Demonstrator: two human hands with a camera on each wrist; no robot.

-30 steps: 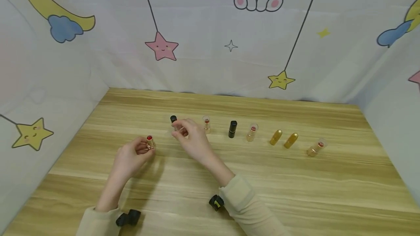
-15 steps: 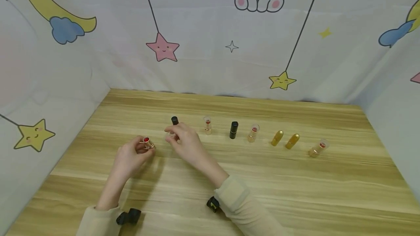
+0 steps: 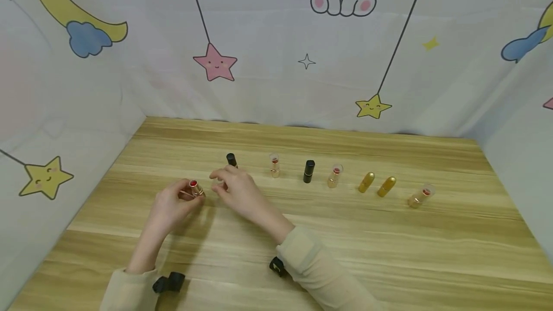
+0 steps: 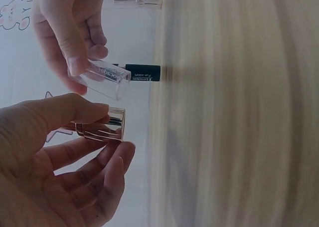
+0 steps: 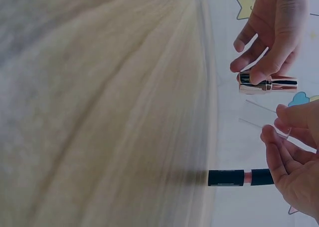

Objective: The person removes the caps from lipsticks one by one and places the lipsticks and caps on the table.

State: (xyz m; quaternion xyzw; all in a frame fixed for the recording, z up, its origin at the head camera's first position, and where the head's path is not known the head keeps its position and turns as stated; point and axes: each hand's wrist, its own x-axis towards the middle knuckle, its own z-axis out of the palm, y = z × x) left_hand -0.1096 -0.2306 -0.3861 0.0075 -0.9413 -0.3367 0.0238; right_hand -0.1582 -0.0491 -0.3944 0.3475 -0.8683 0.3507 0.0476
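My left hand (image 3: 170,208) grips the base of a gold lipstick (image 3: 196,189), uncapped, with its red tip showing and leaning a little left. In the right wrist view, thumb and fingers wrap the shiny base of this lipstick (image 5: 255,85). Just to the right, my right hand (image 3: 242,192) pinches a clear cap (image 4: 107,80) by its closed end. The cap's open end points down at the table, and a gap separates it from the lipstick. Behind my right hand a black lipstick (image 3: 231,159) stands on the table, its lower part hidden in the head view.
To the right stand a clear-capped lipstick (image 3: 274,166), a black lipstick (image 3: 308,172), another clear-capped one (image 3: 334,176), two gold bullet-shaped tubes (image 3: 366,183) and a clear-capped lipstick (image 3: 420,197). A printed cloth (image 3: 268,95) hangs behind the wooden table (image 3: 389,248).
My right hand has moved left and slightly nearer with the clear cap, towards my left hand. The gold lipstick has tilted a little left in my left hand, which otherwise stays in place.
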